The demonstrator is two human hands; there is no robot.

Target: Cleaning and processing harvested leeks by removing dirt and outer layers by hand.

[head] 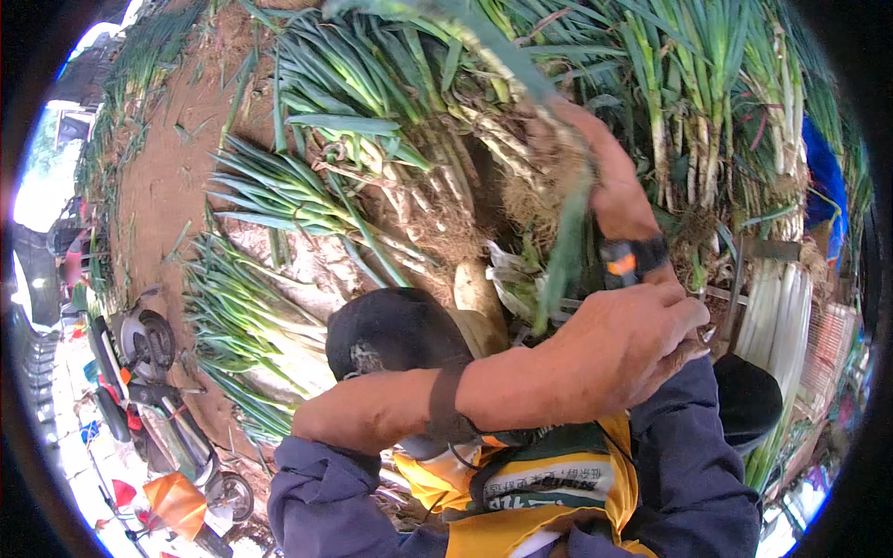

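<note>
My right hand [593, 150], blurred by motion, reaches forward and is closed around the lower part of a long green onion [513, 77], whose roots hang by the palm. A torn green leaf [568, 244] dangles below it. A black watch with an orange display [621, 264] is on that wrist. My left forearm crosses in front of my body. My left hand [645, 338] is bent at my right sleeve cuff, fingers curled; a small shiny thing shows at its fingertips, too small to name. Bunches of green onions with soil on their roots [446, 174] lie ahead.
More green onions [704, 139] stand upright at front right. Cleaned white stalks [774, 335] lie right, near a metal bar [767, 249] and a pink plastic crate [830, 349]. My dark knees [398, 331] flank the work. A motor scooter [160, 411] stands left on bare soil [157, 181].
</note>
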